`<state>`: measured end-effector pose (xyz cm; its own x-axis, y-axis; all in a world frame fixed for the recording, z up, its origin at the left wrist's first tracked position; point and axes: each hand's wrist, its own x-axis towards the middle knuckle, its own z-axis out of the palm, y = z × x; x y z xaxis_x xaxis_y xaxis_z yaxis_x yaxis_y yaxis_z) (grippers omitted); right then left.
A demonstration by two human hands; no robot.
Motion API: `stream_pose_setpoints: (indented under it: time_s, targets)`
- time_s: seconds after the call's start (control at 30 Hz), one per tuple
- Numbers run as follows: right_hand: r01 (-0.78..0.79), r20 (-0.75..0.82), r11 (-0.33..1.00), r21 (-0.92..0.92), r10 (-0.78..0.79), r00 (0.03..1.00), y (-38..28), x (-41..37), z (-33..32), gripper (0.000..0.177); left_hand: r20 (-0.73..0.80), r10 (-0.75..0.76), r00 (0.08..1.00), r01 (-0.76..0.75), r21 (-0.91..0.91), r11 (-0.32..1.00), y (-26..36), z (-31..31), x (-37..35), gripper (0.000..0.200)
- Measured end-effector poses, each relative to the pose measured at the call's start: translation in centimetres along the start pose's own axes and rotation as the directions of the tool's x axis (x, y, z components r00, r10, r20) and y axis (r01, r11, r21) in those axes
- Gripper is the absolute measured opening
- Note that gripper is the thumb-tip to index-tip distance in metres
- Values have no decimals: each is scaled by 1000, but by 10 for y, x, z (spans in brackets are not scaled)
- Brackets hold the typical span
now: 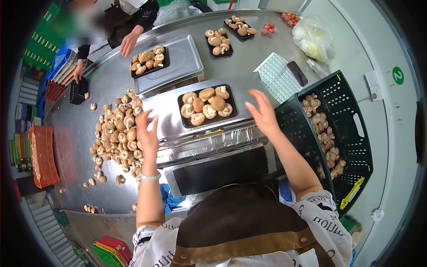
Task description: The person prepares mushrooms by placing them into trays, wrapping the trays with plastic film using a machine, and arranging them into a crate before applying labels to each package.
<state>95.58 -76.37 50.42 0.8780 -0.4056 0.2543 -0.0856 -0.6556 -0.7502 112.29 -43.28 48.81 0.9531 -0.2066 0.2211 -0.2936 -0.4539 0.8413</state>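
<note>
A black tray (182,121) filled with several brown mushrooms (198,105) sits on the metal wrapping machine (167,113) in front of me. To its left, my left hand (148,131) is raised with fingers apart, holding nothing, beside a large heap of mushrooms (118,129). My right hand (263,111) hovers to the right of the tray, its fingers spread and nothing in them. Neither hand touches the tray.
Across the table a co-worker's hands (130,43) are near another mushroom tray on a scale (191,53) and an empty black tray (79,91). Two filled trays stand at the back. A dark green crate (351,133) of mushrooms is on the right, an orange crate (46,155) on the left.
</note>
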Motion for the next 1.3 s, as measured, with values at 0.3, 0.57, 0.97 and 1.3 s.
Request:
stream_pose_setpoints:
  time_s: [0.3,0.57,0.97,1.3]
  targets:
    - [-193,45,837,-511,251,967,13,-77,9,26,42,-31,999,2,558,830,7,-3,-98,24]
    - [-593,517,565,573,313,797,8,-66,-52,21,702,-326,634,652,-258,713,37,-59,-50,18]
    - [-57,-41,958,282,72,997,25,99,65,16,292,-2,956,86,-275,958,13,80,73,14]
    - [-240,580,963,123,126,805,31,55,49,31,693,-180,698,334,-93,938,12,66,30,22]
